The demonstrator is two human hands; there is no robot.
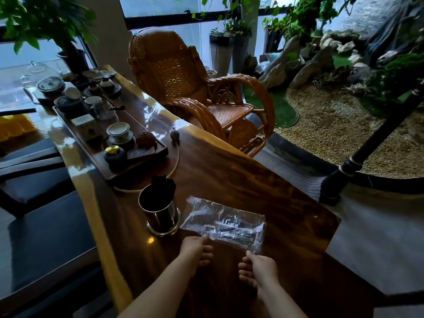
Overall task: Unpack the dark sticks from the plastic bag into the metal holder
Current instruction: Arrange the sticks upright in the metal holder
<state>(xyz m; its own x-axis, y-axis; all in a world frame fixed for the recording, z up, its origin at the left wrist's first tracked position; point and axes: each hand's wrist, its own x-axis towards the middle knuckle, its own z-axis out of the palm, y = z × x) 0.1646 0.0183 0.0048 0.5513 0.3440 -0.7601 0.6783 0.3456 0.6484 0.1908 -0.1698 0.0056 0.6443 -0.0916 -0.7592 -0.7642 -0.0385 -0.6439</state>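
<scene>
A clear plastic bag (pixel 226 222) lies flat on the dark wooden table (pixel 263 187), with a few dark sticks (pixel 231 230) showing through it. Left of the bag stands the metal holder (pixel 160 213), with a bunch of dark sticks (pixel 164 183) poking out of its top. My left hand (pixel 195 247) pinches the bag's near left edge. My right hand (pixel 259 267) pinches the bag's near right corner. Both hands sit at the table's near side, fingers curled.
A wooden tea tray (pixel 160 154) with cups, jars and a lidded bowl runs along the table's left side. A cord (pixel 176 161) loops behind the holder. A wicker rocking chair (pixel 195 92) stands beyond the table. A dark bench (pixel 41 226) is at left.
</scene>
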